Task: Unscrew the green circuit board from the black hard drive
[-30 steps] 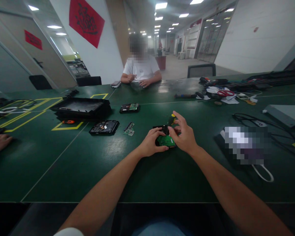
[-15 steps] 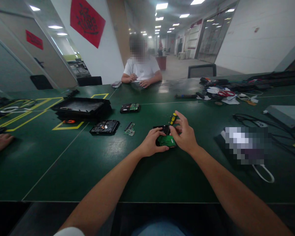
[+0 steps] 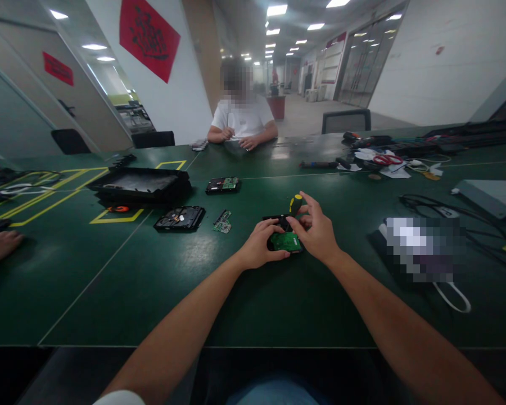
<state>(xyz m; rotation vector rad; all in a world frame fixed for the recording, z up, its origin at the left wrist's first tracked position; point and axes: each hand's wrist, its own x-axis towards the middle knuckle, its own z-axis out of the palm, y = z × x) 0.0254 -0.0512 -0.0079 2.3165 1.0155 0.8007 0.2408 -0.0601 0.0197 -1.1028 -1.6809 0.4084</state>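
A hard drive [image 3: 285,242] with a green circuit board facing up lies on the green table before me. My left hand [image 3: 260,245] grips its left side, thumb along the near edge and fingers over the far part. In my right hand [image 3: 315,229] is a yellow-and-black screwdriver [image 3: 295,205], held upright between thumb and fingers above the drive's far right part. The screwdriver's tip is hidden by my fingers. To the left lie a loose circuit board [image 3: 223,221] and an opened hard drive [image 3: 179,218]; another hard drive [image 3: 222,185] sits farther back.
A black tray [image 3: 141,183] stands at the left, with another person's hand [image 3: 2,244] at the table's left edge. Across the table sits a person in a white shirt [image 3: 243,121]. Cables, papers [image 3: 379,160] and a grey box [image 3: 489,197] occupy the right side.
The screwdriver handle has turned and tilted slightly in my right fingers, which have shifted a little left. My left hand and the drive stay in place.
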